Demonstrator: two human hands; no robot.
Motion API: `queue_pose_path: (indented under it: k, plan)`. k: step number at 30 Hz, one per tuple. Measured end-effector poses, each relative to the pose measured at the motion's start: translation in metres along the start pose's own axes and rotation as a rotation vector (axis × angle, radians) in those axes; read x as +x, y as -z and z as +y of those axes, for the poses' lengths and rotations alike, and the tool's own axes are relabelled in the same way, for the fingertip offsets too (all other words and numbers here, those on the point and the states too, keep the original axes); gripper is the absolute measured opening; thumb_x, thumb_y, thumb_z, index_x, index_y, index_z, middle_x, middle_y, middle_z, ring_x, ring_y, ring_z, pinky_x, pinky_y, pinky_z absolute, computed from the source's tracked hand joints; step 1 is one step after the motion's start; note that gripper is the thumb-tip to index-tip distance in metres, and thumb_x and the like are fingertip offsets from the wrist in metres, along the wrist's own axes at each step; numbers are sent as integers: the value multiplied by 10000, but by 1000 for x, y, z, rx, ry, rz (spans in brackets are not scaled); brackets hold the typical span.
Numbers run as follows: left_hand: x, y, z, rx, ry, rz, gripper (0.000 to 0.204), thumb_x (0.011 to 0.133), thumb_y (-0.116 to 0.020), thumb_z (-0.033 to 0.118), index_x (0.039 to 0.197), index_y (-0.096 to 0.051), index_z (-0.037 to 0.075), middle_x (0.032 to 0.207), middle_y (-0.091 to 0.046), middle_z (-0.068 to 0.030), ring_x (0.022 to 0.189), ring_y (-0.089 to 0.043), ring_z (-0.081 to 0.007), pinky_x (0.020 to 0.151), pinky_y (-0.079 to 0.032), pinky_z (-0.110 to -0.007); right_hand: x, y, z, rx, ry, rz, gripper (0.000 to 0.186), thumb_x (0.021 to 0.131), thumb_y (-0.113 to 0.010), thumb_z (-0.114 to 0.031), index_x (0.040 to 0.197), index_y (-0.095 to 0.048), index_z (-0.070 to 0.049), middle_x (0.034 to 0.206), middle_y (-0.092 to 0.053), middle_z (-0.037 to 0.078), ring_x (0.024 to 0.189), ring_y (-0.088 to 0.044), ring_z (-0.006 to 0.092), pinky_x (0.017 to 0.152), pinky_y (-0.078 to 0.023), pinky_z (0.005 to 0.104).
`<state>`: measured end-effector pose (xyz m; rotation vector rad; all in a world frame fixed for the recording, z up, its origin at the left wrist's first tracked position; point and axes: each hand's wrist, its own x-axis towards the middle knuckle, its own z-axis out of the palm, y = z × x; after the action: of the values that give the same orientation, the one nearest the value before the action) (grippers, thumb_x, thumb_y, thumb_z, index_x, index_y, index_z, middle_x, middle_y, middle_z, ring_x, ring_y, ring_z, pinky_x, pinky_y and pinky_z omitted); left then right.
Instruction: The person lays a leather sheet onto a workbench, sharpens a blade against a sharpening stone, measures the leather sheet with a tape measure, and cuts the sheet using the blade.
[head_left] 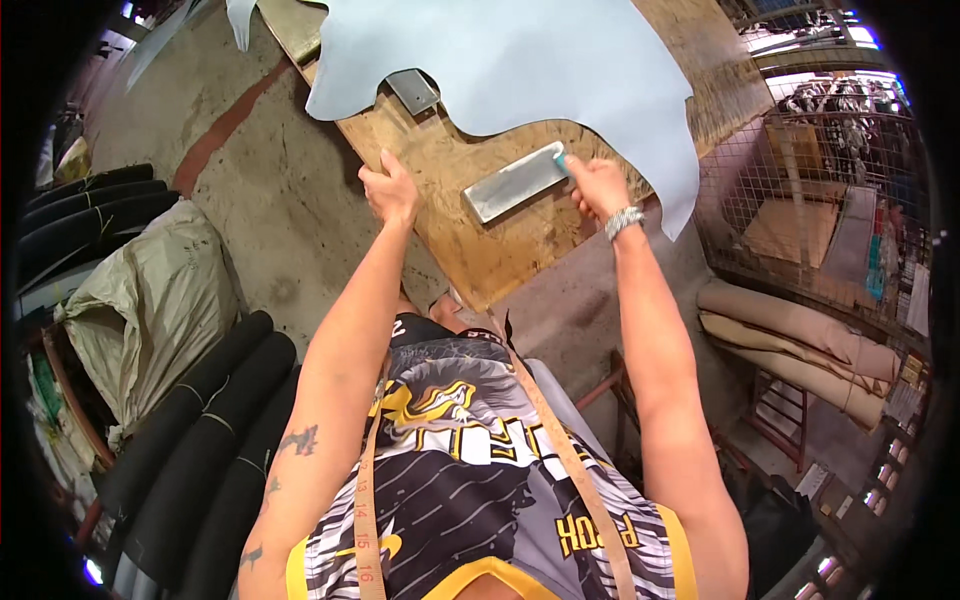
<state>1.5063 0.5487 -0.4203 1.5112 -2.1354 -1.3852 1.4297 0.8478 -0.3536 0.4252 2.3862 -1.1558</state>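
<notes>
A flat grey rectangular sharpening stone lies at an angle on the wooden table. My right hand, a metal watch on its wrist, is closed around a small tool with a teal handle at the stone's upper right end. I cannot make out its blade. At the table's left edge, my left hand has its thumb up and its fingers curled round the edge. A big pale blue-grey leather hide covers the far part of the table. Beside the hide's cut-in edge lies a small dark grey block.
Black rolls and a pale sack are stacked on the left. On the right stand a wire mesh cage and beige rolls on a red metal frame. A tape measure hangs down my front.
</notes>
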Motion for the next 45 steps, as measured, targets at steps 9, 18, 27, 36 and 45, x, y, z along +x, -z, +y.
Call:
queue_pose_path:
  k: [9, 18, 27, 36, 45]
  plan:
    - [1, 5, -9, -9, -4, -14, 735, 1016, -473, 533, 1403, -434, -91, 1291, -609, -303, 1201, -594, -464, 992, -466, -529, -68, -31, -4, -206, 63, 52, 515, 933, -684, -469, 774, -605, 15, 748, -683, 241, 776, -689, 419, 754, -532, 491]
    - [1, 8, 0, -4, 40, 24, 783, 1015, -472, 558, 1445, -418, -94, 1342, -589, -327, 1255, -576, -464, 1044, -450, -500, -59, -30, -5, -684, 768, 478, 321, 918, -639, -85, 1215, -702, -187, 1091, -641, 167, 986, -662, 342, 815, -548, 458]
    - [3, 4, -3, -16, 29, 1, 776, 1008, -487, 540, 1450, -418, -94, 1330, -594, -332, 1260, -568, -474, 1063, -433, -507, -75, -43, 7, -631, 672, 345, 413, 928, -642, -93, 1303, -682, -262, 970, -535, 114, 843, -608, 317, 727, -523, 449]
    - [0, 2, -4, -24, -11, 14, 713, 1015, -483, 509, 1409, -439, -84, 1303, -611, -284, 1191, -599, -457, 1004, -460, -532, -69, -37, -15, -755, 604, 368, 369, 901, -629, -81, 1215, -710, -259, 1004, -578, 126, 860, -638, 303, 723, -547, 436]
    - [1, -7, 0, -5, -42, 46, 681, 1002, -514, 504, 1366, -475, -70, 1239, -647, -279, 1158, -621, -459, 981, -478, -521, -46, -36, 0, -735, 636, 450, 395, 864, -629, -92, 1220, -701, -248, 1036, -585, 130, 897, -641, 345, 756, -558, 470]
